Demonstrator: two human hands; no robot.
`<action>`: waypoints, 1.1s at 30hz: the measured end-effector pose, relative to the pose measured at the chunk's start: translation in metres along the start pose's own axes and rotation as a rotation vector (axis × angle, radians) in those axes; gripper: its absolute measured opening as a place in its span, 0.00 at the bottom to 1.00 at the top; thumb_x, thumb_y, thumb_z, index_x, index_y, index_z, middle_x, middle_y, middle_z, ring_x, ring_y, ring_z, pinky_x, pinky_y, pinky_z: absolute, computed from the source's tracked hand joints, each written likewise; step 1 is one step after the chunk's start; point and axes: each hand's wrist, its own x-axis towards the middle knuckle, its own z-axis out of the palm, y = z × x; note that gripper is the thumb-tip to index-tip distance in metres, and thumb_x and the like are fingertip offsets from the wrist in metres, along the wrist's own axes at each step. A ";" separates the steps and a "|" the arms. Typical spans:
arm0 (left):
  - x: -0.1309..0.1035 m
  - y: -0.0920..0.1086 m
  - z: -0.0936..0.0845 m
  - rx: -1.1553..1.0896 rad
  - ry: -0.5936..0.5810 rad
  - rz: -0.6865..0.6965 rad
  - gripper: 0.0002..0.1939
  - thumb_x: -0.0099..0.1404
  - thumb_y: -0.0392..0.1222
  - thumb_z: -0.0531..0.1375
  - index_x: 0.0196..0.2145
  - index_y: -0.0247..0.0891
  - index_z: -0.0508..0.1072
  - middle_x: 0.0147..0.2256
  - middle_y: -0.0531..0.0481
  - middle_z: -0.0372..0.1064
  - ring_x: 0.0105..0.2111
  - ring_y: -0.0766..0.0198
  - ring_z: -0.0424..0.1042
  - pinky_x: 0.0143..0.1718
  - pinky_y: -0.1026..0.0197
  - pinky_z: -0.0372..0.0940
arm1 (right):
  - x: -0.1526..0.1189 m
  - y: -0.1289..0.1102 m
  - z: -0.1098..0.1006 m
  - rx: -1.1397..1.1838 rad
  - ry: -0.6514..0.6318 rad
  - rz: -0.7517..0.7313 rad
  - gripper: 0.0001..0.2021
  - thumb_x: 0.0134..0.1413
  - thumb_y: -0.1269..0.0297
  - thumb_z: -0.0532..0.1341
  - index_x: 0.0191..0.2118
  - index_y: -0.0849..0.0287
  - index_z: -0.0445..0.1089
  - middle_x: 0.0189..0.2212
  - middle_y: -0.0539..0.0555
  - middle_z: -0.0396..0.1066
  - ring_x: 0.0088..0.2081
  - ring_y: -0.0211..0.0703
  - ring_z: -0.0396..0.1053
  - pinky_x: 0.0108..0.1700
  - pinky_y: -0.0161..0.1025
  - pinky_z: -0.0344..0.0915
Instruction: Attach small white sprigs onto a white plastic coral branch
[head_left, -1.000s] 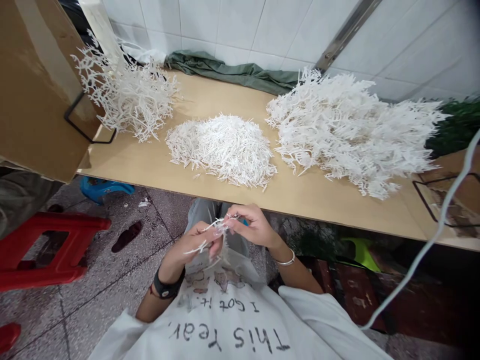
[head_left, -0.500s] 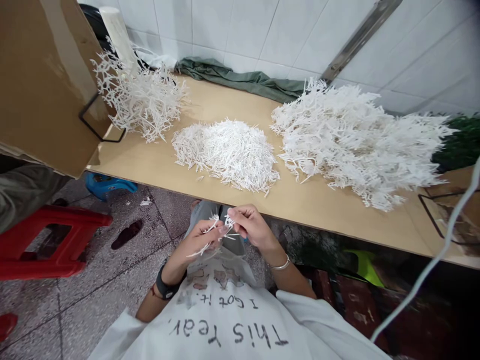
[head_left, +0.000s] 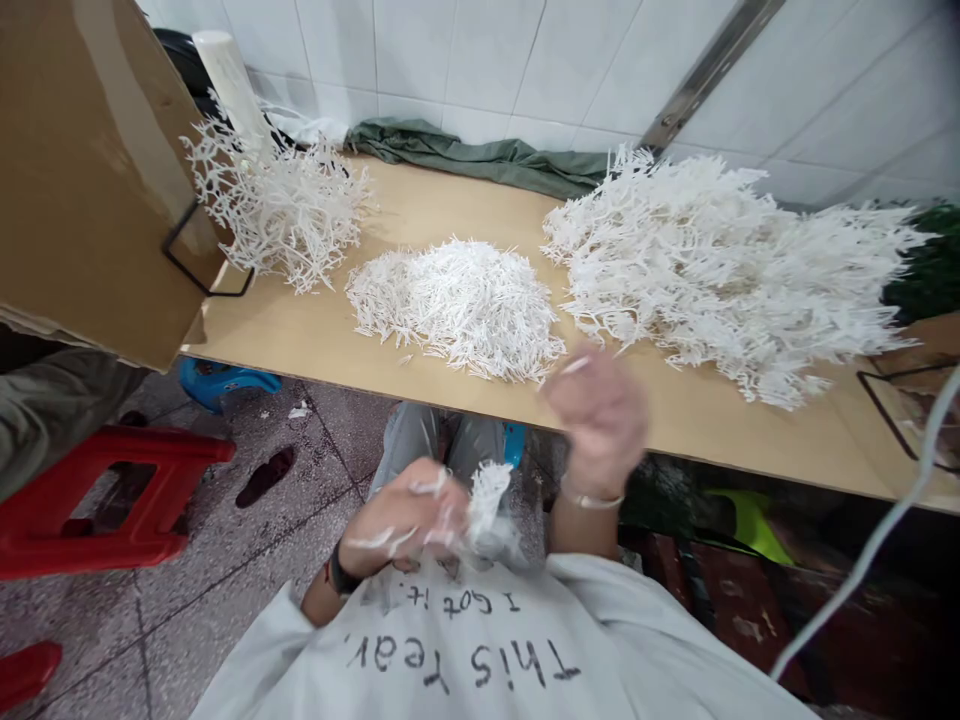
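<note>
Meanwhile, left hand (head_left: 401, 515) clutching white twigs (head_left: 487, 495), blurred right hand (head_left: 596, 415) of unreadable grip nears pile (head_left: 457, 305); twigs may slip

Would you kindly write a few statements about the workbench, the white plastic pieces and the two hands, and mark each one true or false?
1. Three white piles lie on the wooden workbench. True.
2. The left hand holds a white plastic sprig. True.
3. The right hand rests on the pile of short white sticks. False: it is raised and blurred, clear of that pile.
4. A green cloth lies along the wall. True.
5. The branched heap at the right is the smallest pile. False: it is the largest.
6. The stool at the left is blue. False: it is red.
</note>
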 end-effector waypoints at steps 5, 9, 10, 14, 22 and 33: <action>-0.005 0.000 -0.009 -0.116 0.164 0.077 0.28 0.57 0.61 0.57 0.17 0.36 0.55 0.14 0.57 0.45 0.14 0.75 0.45 0.16 0.66 0.43 | 0.027 -0.011 -0.043 -0.107 -0.042 -0.091 0.27 0.57 0.52 0.56 0.14 0.59 0.47 0.08 0.44 0.43 0.11 0.26 0.44 0.17 0.33 0.43; 0.012 0.006 -0.001 -0.039 0.123 0.212 0.24 0.64 0.53 0.54 0.18 0.35 0.57 0.16 0.55 0.52 0.16 0.74 0.50 0.20 0.66 0.47 | 0.057 0.009 -0.016 -0.585 0.016 -0.231 0.22 0.63 0.56 0.50 0.19 0.60 0.52 0.17 0.48 0.52 0.20 0.31 0.52 0.26 0.35 0.48; 0.015 0.005 0.001 -0.021 0.104 0.216 0.23 0.65 0.53 0.54 0.19 0.35 0.57 0.16 0.55 0.53 0.17 0.74 0.50 0.20 0.66 0.48 | 0.068 0.017 -0.010 -0.729 0.056 -0.250 0.20 0.64 0.59 0.49 0.20 0.59 0.50 0.17 0.48 0.50 0.21 0.32 0.50 0.27 0.36 0.47; 0.018 -0.003 0.003 0.066 0.136 0.239 0.23 0.68 0.53 0.49 0.21 0.36 0.54 0.17 0.56 0.51 0.18 0.73 0.49 0.21 0.65 0.47 | 0.108 0.046 -0.001 -1.095 0.011 -0.156 0.14 0.61 0.69 0.48 0.23 0.59 0.48 0.18 0.48 0.49 0.21 0.35 0.46 0.28 0.37 0.41; 0.023 -0.007 -0.004 0.149 0.255 0.293 0.24 0.68 0.54 0.49 0.20 0.36 0.53 0.16 0.57 0.47 0.17 0.73 0.47 0.21 0.65 0.46 | 0.079 0.048 0.000 -1.003 0.182 -0.230 0.17 0.56 0.53 0.58 0.24 0.60 0.59 0.19 0.49 0.55 0.23 0.35 0.52 0.29 0.36 0.48; 0.026 -0.007 -0.006 0.341 0.314 0.310 0.24 0.69 0.49 0.49 0.18 0.34 0.61 0.14 0.55 0.57 0.15 0.74 0.55 0.20 0.67 0.50 | -0.022 0.040 0.036 -0.352 -0.652 -0.423 0.16 0.58 0.59 0.59 0.49 0.60 0.62 0.39 0.57 0.66 0.41 0.40 0.65 0.43 0.37 0.63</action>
